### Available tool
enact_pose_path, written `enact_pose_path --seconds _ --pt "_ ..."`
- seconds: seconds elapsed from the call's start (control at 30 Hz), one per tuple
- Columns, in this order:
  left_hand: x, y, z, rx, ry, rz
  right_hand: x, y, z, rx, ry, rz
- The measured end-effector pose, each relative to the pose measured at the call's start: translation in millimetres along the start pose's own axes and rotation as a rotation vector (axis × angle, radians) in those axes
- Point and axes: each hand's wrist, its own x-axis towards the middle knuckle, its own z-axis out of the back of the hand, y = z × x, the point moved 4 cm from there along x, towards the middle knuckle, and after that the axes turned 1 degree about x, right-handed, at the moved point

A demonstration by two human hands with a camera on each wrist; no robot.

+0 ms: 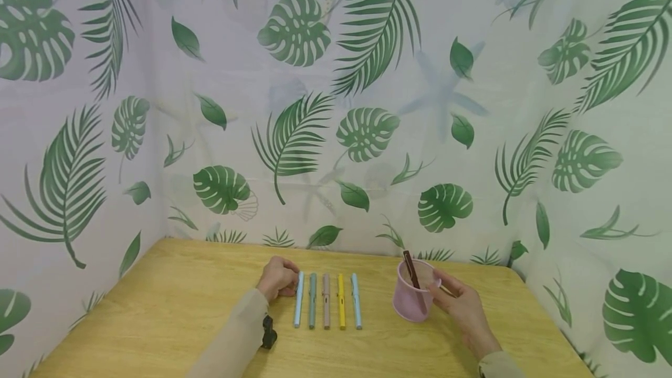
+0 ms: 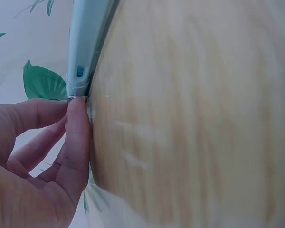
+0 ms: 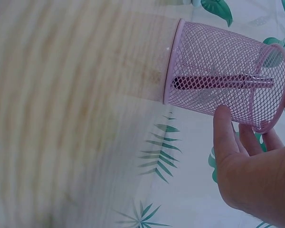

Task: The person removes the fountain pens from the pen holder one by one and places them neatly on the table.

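Observation:
Several pens lie side by side on the table, pointing away from me. At the left end is a light blue pen (image 1: 298, 308); then come a green pen (image 1: 312, 308), a mauve pen (image 1: 326, 308), a yellow pen (image 1: 342, 308) and another light blue pen (image 1: 357, 308). My left hand (image 1: 278, 279) pinches the far end of the leftmost one, as the left wrist view shows up close. On the right, my right hand (image 1: 464, 311) holds the rim and side of a pink mesh pen holder (image 1: 405, 302). Inside it leans a dark brown pen (image 1: 410, 268).
A small black object (image 1: 269, 332) sits by the left sleeve, near the wrist. The wooden table (image 1: 157, 296) ends at the back against a white leaf-print curtain (image 1: 315, 220), which also runs along both sides.

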Motion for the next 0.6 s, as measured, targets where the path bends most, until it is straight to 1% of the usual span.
enact_pose_path --seconds 0.17,0.37,0.43,0.53,0.6 --pt "1.3 1.5 1.0 -0.007 0.015 0.0 -1.4 0.7 -0.4 -0.002 -0.005 -0.001" --pt "4.2 4.0 4.2 -0.106 0.074 -0.017 -2.4 1.3 -0.6 -0.011 -0.001 -0.004" --pt "5.0 4.4 5.6 -0.109 0.069 -0.03 -2.6 1.6 -0.5 -0.01 0.005 -0.01" --pt "6.0 3.8 6.8 -0.088 0.04 -0.045 -2.6 1.6 -0.4 -0.011 0.01 -0.02" --pt "6.5 2.3 6.3 -0.093 0.022 -0.051 -2.6 1.7 -0.4 -0.012 0.01 -0.02"
